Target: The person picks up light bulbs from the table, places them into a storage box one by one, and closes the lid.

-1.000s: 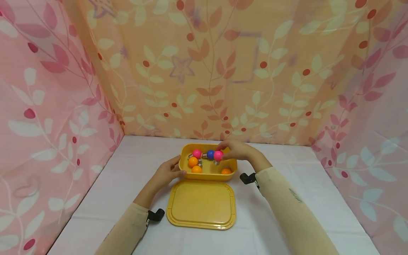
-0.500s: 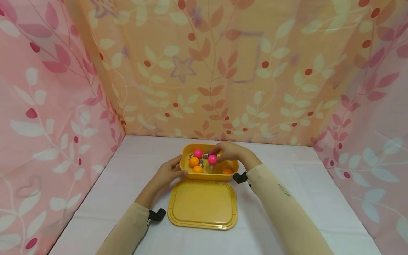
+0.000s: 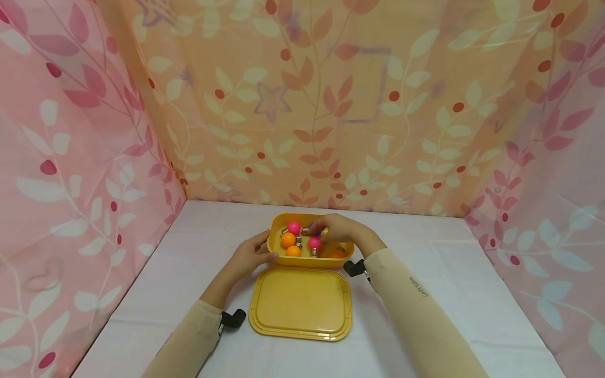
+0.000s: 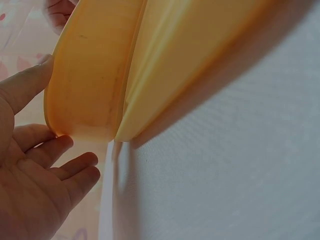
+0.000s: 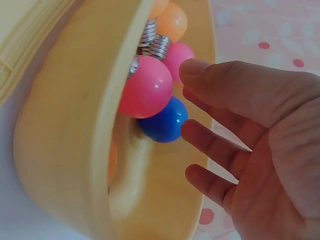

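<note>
A yellow box [image 3: 316, 262] holds several coloured light bulbs with metal screw bases. My left hand [image 3: 248, 257] touches its left end; in the left wrist view the thumb and fingers lie fairly straight against the wall. Over the box's right half is my right hand [image 3: 342, 229], its thumb and fingers apart with nothing between them. Below its fingertips lies a pink bulb [image 5: 147, 87], next to a blue bulb [image 5: 164, 120]. Another pink bulb [image 3: 293, 227] and two orange bulbs [image 3: 288, 240] lie at the left. One more orange bulb [image 3: 337, 253] sits at the right near corner.
A yellow lid [image 3: 300, 304] lies flat on the white tabletop [image 3: 416, 315], just in front of the box. Patterned cloth walls [image 3: 302, 131] stand behind and on both sides. A black wrist camera mount [image 3: 354, 268] on the right arm is close to the box's near right corner.
My right hand has moved left and lowered the pink bulb into the box, then let go of it. The pink bulb now lies on the box floor. The left hand stays in place.
</note>
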`<state>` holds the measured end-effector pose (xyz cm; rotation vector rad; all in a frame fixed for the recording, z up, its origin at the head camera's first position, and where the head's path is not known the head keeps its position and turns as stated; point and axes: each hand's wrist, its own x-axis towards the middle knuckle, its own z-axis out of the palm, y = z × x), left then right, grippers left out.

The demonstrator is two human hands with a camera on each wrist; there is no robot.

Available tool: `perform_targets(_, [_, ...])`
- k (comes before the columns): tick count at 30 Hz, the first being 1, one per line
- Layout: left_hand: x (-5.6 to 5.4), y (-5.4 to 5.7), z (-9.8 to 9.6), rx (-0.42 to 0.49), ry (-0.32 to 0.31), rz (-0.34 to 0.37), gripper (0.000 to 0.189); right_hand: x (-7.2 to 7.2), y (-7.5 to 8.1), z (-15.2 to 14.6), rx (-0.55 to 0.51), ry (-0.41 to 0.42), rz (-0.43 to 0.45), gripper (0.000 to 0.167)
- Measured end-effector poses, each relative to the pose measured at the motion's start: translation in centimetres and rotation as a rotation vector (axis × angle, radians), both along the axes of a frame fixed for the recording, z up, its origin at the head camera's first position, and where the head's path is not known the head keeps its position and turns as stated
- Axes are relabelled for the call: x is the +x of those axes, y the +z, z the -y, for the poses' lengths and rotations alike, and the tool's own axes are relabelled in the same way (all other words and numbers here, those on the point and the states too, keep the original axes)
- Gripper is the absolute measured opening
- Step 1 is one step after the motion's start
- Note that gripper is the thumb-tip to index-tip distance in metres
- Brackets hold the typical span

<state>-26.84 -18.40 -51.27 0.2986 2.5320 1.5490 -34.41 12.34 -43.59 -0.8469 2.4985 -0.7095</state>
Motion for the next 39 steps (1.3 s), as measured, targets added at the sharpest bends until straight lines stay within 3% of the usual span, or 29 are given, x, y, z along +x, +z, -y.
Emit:
perform_targets(6, [-0.1,-0.1,0.0,-0.007,0.006,-0.003,0.086,0.4,0.7,-0.4,-0.011,0.007,-0.059,0.037])
perform_targets(20, [-0.1,-0.3,0.0,-0.006,-0.001,0.004,0.085,3.4,1.7,-2.7,-0.037,-0.087,-0.268,0.037])
perform_targets(27, [0.0,-0.1,0.0,0.004,-0.005,-0.005,0.085,5.2,1.5,-4.1,-0.071,-0.112,-0.382,0.037])
perform_targets(39, [0.2,0.3,0.0,-0.005,-0.023,-0.035,0.085,8.6,0.1,-6.3,-0.173,-0.145,-0.492,0.038])
